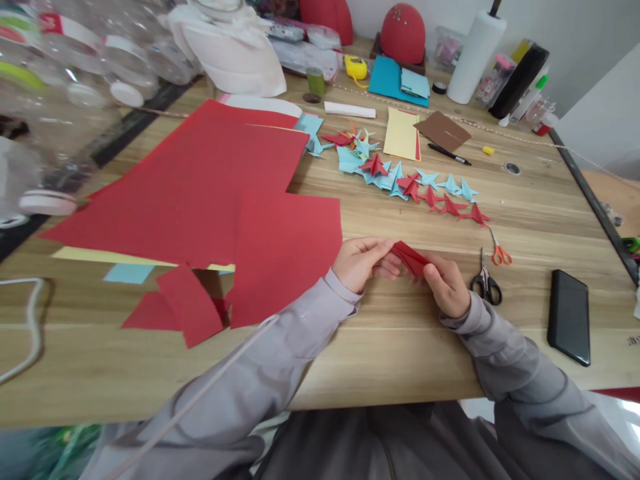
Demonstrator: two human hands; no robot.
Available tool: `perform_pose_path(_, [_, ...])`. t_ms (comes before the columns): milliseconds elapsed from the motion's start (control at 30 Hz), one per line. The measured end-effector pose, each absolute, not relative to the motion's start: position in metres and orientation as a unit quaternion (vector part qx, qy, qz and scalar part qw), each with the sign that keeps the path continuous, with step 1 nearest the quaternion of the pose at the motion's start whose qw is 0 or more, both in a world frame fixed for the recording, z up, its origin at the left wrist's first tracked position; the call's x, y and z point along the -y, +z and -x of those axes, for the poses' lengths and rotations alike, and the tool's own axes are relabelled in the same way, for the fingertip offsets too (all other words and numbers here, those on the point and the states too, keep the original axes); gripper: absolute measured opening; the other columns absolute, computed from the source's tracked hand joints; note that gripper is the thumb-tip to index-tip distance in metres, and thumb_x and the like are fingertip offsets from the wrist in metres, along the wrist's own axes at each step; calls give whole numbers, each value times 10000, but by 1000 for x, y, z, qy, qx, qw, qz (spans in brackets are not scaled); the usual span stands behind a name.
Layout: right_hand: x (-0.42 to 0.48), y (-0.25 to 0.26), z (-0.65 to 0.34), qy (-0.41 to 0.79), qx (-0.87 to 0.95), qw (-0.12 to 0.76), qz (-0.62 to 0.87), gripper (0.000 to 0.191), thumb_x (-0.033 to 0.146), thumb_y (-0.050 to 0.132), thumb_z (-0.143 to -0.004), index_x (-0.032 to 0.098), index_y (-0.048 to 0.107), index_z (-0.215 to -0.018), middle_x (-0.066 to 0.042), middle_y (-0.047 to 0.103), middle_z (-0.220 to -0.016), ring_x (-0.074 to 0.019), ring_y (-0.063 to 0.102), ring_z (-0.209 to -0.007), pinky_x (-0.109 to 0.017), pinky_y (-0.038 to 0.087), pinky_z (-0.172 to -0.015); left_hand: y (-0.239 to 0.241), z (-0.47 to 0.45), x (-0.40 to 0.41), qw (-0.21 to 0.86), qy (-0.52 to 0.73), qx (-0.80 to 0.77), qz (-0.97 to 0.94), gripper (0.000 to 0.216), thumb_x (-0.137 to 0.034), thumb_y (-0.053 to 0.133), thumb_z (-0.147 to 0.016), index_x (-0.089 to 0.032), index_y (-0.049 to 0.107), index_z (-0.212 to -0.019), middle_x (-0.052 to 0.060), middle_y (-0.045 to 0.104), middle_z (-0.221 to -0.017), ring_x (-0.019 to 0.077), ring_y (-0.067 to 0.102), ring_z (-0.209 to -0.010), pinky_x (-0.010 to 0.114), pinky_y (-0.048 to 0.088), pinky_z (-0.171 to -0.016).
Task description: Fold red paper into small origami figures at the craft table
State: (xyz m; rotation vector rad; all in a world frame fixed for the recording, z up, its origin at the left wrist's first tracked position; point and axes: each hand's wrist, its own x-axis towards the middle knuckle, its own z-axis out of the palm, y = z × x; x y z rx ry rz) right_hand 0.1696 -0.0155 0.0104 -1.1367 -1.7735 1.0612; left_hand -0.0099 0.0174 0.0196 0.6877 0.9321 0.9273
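- Red folded paper (411, 259) is between the two hands, and it seems held a little above the desk (390, 373).
- The left hand (361, 261) has its thumb and first finger closed on the left tip of this paper; its other fingers are loosely curled below.
- The right hand (450, 287) pinches the opposite end, with the thumb on top; what its hidden fingers do underneath, I cannot tell.
- Holding both ends probably prevents the thin layers from opening.
- To the left of the fingers lie large red sheets (195, 180), overlapping, maybe to save room; nearer to the body are smaller red pieces (200, 313).
- Beyond the fingers, folded paper birds (411, 187), red and light blue, make a long group, perhaps put there to be out of the way.
- Just to the right of the fingers are black-handled scissors (484, 279) and orange-handled scissors (499, 252), likely for easy reach; farther right lies a dark phone (569, 317).
- Far left of the fingers, one of the clear bottles (50, 127) has a red label (51, 24), too blurred for me to read; I cannot read any brand.
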Motion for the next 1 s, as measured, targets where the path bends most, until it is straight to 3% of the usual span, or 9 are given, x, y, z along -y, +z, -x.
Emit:
perform_pose_path(100, [16,13,-171,438,702,372,421,608,628,321,-903,157,650,-1101,-69,686,-812,-163,622,-669,-292,495,-645,20,10,-17,737,421,-419,-322,244,-298,763,-618,-97,662,-711,43,666,-558,127,614,-448,229,522,-444])
perform_pose_path(200, [14,9,-172,439,688,356,455,463,555,545,-842,159,677,-1041,-60,705,-826,-174,637,-708,-289,497,-664,20,9,-15,713,419,-434,-358,134,-185,682,-595,-98,672,-696,15,644,-508,126,597,-424,232,520,-433])
perform_pose_path(267, [12,5,-173,439,675,360,472,371,485,599,-830,163,692,-990,-56,711,-848,-177,637,-729,-287,496,-668,20,9,-14,698,420,-443,-375,119,-155,631,-577,-104,671,-677,1,633,-492,126,587,-412,233,513,-416])
perform_pose_path(433, [10,1,-170,433,634,397,503,370,483,538,-866,166,684,-744,-17,640,-652,-141,554,-583,-268,466,-568,21,9,-14,673,445,-434,-401,168,-166,625,-552,-111,684,-699,-26,613,-478,120,567,-404,226,483,-392])
perform_pose_path(533, [10,4,-167,448,601,410,519,445,552,563,-824,170,623,-605,-3,574,-563,-123,494,-524,-258,438,-512,19,8,-14,658,461,-422,-419,209,-152,668,-537,-117,691,-742,-19,656,-553,113,604,-487,222,507,-476])
perform_pose_path(700, [10,4,-166,490,546,438,519,488,619,574,-783,174,602,-587,0,559,-542,-116,498,-508,-255,450,-494,9,7,-15,624,485,-414,-451,268,-194,748,-556,-127,700,-811,36,727,-740,141,664,-687,273,551,-688])
perform_pose_path(867, [9,1,-167,571,485,445,490,386,549,670,-735,165,673,-700,-19,639,-599,-137,586,-514,-269,506,-500,8,12,-19,576,510,-432,-470,221,-276,775,-582,-141,728,-751,36,718,-683,153,657,-642,300,557,-676])
perform_pose_path(1000, [9,3,-166,617,421,463,478,351,505,737,-679,158,688,-667,-23,637,-527,-146,600,-456,-259,512,-451,8,13,-20,545,534,-435,-477,202,-275,765,-588,-148,743,-743,48,731,-721,162,664,-668,296,553,-666])
